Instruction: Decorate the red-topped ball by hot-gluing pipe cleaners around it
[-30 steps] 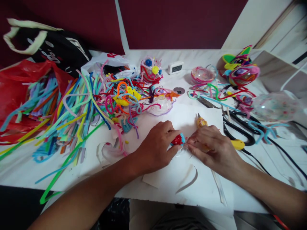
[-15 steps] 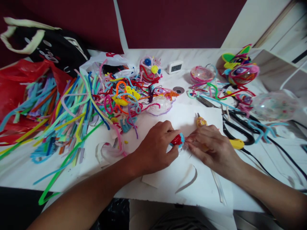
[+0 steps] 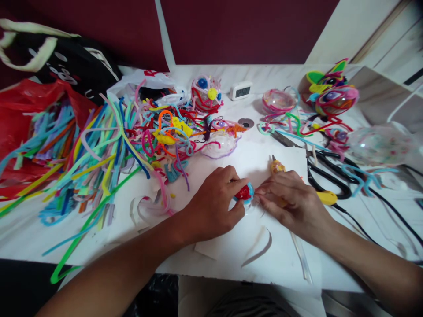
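Note:
Between the fingers and thumb of my left hand (image 3: 220,200) is a small round piece, red in the middle with a light-blue fuzzy rim (image 3: 244,192), held low over white paper. My right hand (image 3: 287,196) is at its right edge with thumb and fingertips pinched together; what they pinch is too small to make out. A clear, shiny part shows just under the piece. Partly behind my right hand lies a glue gun with a yellow, stained nozzle end (image 3: 276,166), a yellow part (image 3: 326,198) and a clear glue stick (image 3: 301,257) sticking out toward me.
Pipe cleaners (image 3: 105,154) heap up on the left beside a red plastic bag (image 3: 20,127). Black-handled scissors (image 3: 330,178) lie to the right. Decorated clear balls (image 3: 206,94), a small digital clock (image 3: 242,91) and a clear plastic shape (image 3: 380,143) stand farther back. A curled strip (image 3: 261,251) lies in front.
Both hands stay in nearly the same place around the red and blue piece. The view has shifted very slightly.

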The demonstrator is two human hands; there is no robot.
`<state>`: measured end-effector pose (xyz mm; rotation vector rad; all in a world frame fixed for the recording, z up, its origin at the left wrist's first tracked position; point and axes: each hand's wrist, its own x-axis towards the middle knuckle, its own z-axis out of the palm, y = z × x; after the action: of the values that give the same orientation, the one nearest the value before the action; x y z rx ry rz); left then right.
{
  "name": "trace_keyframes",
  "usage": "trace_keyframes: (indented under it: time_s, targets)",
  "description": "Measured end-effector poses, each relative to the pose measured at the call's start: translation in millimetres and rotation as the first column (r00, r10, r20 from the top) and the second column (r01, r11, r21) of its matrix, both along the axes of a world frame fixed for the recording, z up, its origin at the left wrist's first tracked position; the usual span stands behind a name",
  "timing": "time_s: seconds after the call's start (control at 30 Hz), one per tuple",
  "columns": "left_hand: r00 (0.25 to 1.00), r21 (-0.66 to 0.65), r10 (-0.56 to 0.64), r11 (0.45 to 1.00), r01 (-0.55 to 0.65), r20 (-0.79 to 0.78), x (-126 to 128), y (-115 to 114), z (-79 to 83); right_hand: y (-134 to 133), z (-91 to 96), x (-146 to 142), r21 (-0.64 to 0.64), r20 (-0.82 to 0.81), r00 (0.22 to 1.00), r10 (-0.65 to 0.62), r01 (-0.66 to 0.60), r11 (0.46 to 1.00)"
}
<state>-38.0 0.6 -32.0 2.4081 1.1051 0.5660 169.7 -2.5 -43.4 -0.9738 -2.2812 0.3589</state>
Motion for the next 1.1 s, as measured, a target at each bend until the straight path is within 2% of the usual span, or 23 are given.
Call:
trace_keyframes:
  time_s: [0.23,0.4,0.53,0.67,0.77,0.9,1.1]
  targets:
    - [0.999,-0.025,-0.006,1.000,0.006,0.034,-1.2,1.2,-1.0,4.7,5.0,-1.8,-0.135,-0.041,0.998,-0.036,0.030,0.990]
    - [0.997,-0.062,-0.001,0.998,0.006,0.072,-3.3,3.5,0.7,13.0,10.2,0.6,-0.191,0.001,0.998,-0.063,0.062,0.980]
    - [0.993,-0.146,0.035,0.989,-0.018,0.112,-5.6,5.7,2.1,23.8,15.2,2.3,-0.130,0.069,0.997,0.031,-0.021,0.991]
    - [0.984,-0.217,0.045,0.976,-0.007,0.171,-8.8,9.0,0.6,33.8,23.8,0.0,-0.066,0.143,0.967,0.210,-0.202,0.977]
    - [0.977,-0.245,0.062,0.969,-0.010,0.205,-10.4,11.4,-1.1,37.5,31.5,-3.2,-0.101,0.194,0.936,0.294,-0.279,0.955]
    - [0.962,-0.322,0.143,0.945,-0.062,0.234,-10.1,11.7,-1.2,39.3,35.5,-4.7,-0.170,0.228,0.909,0.349,-0.316,0.933]
    - [0.955,-0.343,0.183,0.934,-0.095,0.234,-8.2,8.9,-0.2,41.9,32.1,-3.0,-0.126,0.246,0.894,0.374,-0.353,0.927]
